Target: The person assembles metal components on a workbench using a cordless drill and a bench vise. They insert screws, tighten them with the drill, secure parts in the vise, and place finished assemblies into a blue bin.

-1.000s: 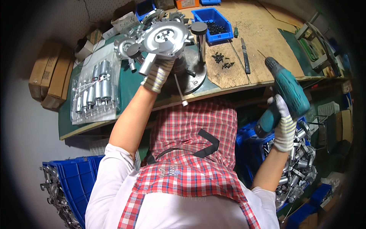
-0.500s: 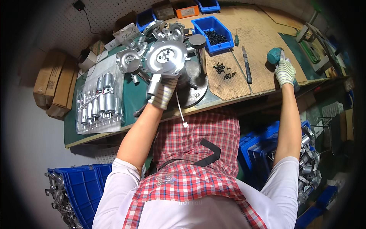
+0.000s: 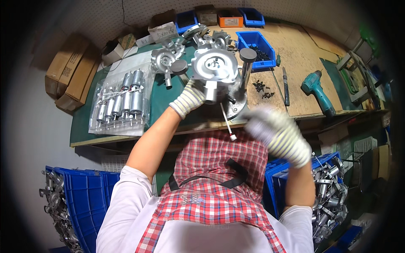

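Note:
My left hand [image 3: 189, 100], in a striped work glove, holds the silver round metal housing [image 3: 223, 69] from its left side; the fingers are partly hidden behind it. The housing rests over a round metal stand [image 3: 238, 106] with upright posts, and a white-tipped cable [image 3: 227, 122] hangs from beneath it. My right hand [image 3: 276, 134], gloved too, is smeared by motion in front of the bench's near edge, right of the cable, so its fingers cannot be made out. A teal power drill [image 3: 317, 90] lies on the bench, apart from both hands.
Small black screws [image 3: 263, 89] lie near a dark-handled knife [image 3: 286, 86]. Behind them stands a blue screw bin [image 3: 258, 61]. Silver motors [image 3: 122, 100] fill a clear tray on the left. Blue crates [image 3: 82, 202] of metal parts flank me below the bench.
My right hand has let go of the power drill and moved left and toward me. The drill lies on the bench. My left hand stays at the housing; the head view has shifted.

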The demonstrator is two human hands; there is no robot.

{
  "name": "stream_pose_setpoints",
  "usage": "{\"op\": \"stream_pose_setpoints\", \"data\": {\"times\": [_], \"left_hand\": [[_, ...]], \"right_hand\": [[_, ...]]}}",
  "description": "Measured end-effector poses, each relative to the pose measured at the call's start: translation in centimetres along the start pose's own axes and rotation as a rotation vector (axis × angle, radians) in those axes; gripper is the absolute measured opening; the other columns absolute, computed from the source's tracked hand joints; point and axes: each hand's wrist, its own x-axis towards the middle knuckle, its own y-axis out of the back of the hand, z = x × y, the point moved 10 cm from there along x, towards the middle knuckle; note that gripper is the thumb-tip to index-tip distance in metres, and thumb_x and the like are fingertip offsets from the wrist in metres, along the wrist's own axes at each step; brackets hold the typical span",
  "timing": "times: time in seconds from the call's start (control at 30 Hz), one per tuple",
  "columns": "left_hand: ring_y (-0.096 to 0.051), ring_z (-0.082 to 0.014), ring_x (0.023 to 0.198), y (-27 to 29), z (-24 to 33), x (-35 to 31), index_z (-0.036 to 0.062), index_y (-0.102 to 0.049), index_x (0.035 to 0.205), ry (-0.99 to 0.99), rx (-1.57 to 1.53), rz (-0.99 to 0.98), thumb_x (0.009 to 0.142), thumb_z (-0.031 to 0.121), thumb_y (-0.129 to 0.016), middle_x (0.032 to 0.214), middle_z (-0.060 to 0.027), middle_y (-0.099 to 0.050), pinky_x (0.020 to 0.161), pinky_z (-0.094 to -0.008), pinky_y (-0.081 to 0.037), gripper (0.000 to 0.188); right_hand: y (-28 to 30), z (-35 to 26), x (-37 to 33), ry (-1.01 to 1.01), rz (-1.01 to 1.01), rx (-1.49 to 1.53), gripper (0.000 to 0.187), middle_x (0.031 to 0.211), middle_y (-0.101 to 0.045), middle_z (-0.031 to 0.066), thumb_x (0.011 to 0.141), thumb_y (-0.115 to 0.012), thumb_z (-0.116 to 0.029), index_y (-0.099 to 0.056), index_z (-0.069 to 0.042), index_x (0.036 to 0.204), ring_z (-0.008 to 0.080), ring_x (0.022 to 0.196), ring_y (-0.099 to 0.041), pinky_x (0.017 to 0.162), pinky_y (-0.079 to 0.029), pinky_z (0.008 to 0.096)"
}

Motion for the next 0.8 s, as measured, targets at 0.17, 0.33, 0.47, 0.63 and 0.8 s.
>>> {"op": "stream_pose_setpoints", "data": {"times": [0.17,0.33,0.47,0.63,0.8], "left_hand": [[-0.05,-0.023,0.131,-4.7,9.8,2.9,0.0131,-0.053,0.138,0.015,0.606,-0.041,0.082,0.046,-0.08,0.142,-0.0063,-0.056,0.115,-0.0393,-0.037,0.07],[-0.046,-0.0272,0.136,-4.3,6.5,2.7,0.0127,-0.046,0.142,-0.223,0.484,-0.197,0.101,0.042,-0.051,0.149,-0.009,-0.049,0.117,-0.0433,-0.033,0.051],[-0.046,-0.0269,0.136,-6.5,8.5,0.9,0.0124,-0.044,0.144,-0.754,1.668,-0.1,0.104,0.036,-0.043,0.147,-0.01,-0.05,0.116,-0.0434,-0.034,0.046],[-0.048,-0.035,0.132,-6.2,8.0,0.7,0.0272,-0.034,0.153,-0.68,1.46,-0.085,0.102,0.02,-0.047,0.15,-0.0144,-0.042,0.112,-0.0492,-0.041,0.054],[-0.055,-0.0355,0.122,-6.9,7.9,1.2,0.0282,-0.035,0.154,-0.527,1.505,-0.155,0.101,0.015,-0.046,0.141,-0.0174,-0.049,0.104,-0.0493,-0.046,0.057]], "right_hand": [[-15.7,-0.6,0.4,0.091,-0.474,-0.013,0.036,0.116,-0.068,0.0168,0.1,-0.055,-0.032,-0.065,-0.009,0.125,0.0364,0.105,-0.066,0.095,-0.052,0.0453],[-19.5,3.4,4.7,-0.035,-0.219,-0.204,0.033,0.094,-0.07,0.0236,0.097,-0.054,-0.025,-0.062,-0.002,0.12,0.0415,0.084,-0.068,0.073,-0.054,0.0516],[-23.0,4.3,9.0,-0.165,-0.27,-0.246,0.027,0.084,-0.07,0.0247,0.09,-0.055,-0.019,-0.068,0.001,0.102,0.0429,0.075,-0.068,0.07,-0.054,0.052],[-27.0,5.2,11.0,0.071,-0.125,-0.245,0.025,0.079,-0.07,0.0229,0.084,-0.055,-0.02,-0.072,-0.003,0.079,0.0414,0.071,-0.067,0.072,-0.054,0.0505],[-25.2,7.2,8.5,-0.258,-0.112,-0.17,0.033,0.084,-0.07,0.0262,0.087,-0.059,-0.03,-0.068,0.002,0.086,0.0435,0.08,-0.068,0.075,-0.055,0.0508]]}}
